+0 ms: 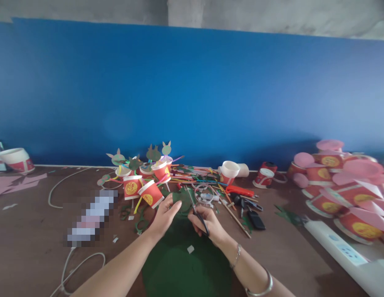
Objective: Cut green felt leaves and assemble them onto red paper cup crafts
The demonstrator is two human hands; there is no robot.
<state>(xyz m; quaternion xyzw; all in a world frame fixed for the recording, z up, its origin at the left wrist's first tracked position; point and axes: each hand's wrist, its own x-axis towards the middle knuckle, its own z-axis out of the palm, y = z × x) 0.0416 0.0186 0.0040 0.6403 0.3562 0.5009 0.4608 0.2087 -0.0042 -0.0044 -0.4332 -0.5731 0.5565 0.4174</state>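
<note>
A thin, matte piece of green paper (184, 201) with a rounded edge is pinched between the thumb and fingers of the left hand (166, 214). Metal scissors (195, 209) with dark handles are gripped in the closed right hand (207, 225), their blades pointed away from the body and set at the right edge of the piece. Whether the blades are parted cannot be told for certain at this blur. The piece is plain, dark green and small, and is held up over the far end of a larger green sheet (185, 272), which is laid flat on the brown table (123, 264); one pale scrap (191, 249) is seen on that sheet.

Two silvery bands are worn on the right arm: one bracelet (236, 255) of linked texture and one smooth bangle (261, 284).

Beyond the left hand, at least five red paper cups (132, 187) are grouped, and four eared green paper heads (154, 153) are counted above them. Farther right, one white-rimmed cup (230, 171) is stood upright, with one red tool (240, 190) and one slim wooden stick (238, 218) nearer. At the far right, red cups trimmed with pink paper (361, 167) are massed beside one white plastic power strip (321, 237).
</note>
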